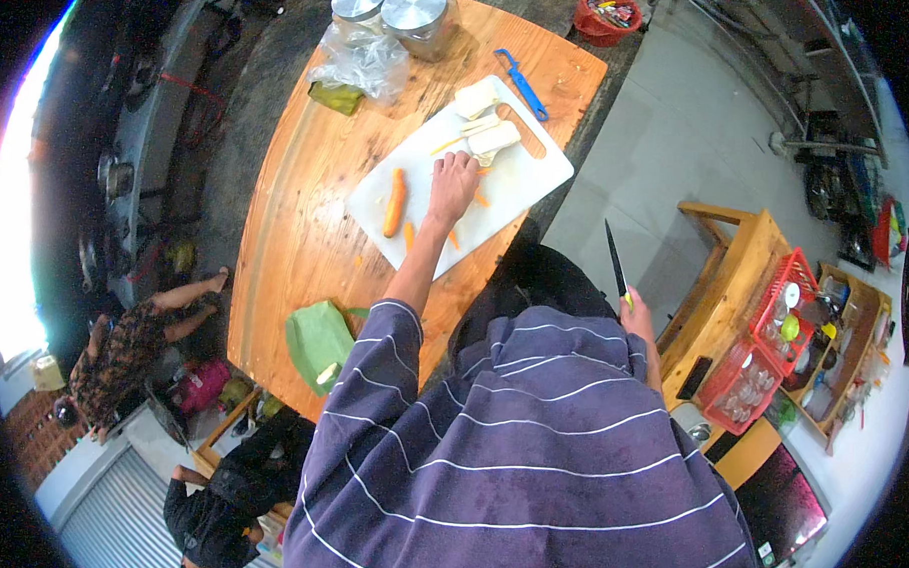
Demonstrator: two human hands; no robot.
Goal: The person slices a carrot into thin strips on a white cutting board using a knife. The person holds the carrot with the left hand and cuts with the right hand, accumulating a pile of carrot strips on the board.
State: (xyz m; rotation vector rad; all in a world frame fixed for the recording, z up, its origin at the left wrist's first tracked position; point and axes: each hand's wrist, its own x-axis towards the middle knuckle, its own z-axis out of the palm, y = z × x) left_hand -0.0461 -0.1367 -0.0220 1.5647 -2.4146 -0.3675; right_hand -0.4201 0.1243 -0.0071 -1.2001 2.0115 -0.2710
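Note:
My left hand (454, 182) reaches over a white plastic cutting board (495, 199), its fingers curled down beside pale cut vegetable blocks (494, 139); whatever lies under the fingers is hidden. Away from the board, to the right, my right hand (635, 313) grips a kitchen knife (615, 263) with a dark blade pointing away from me. A peeled carrot (395, 204) lies at the board's left side, and orange carrot pieces (453, 240) are scattered near my left wrist. Beyond the board's handle slot rests a blue peeler (523, 86) on the wooden table (306, 226).
Two lidded jars (414, 16) and a clear plastic bag (368, 62) stand at the table's far end. A green bag (319, 344) lies near my left elbow. Red baskets (744, 384) of dishes sit on a wooden bench at right. Two other people (222, 494) are at lower left.

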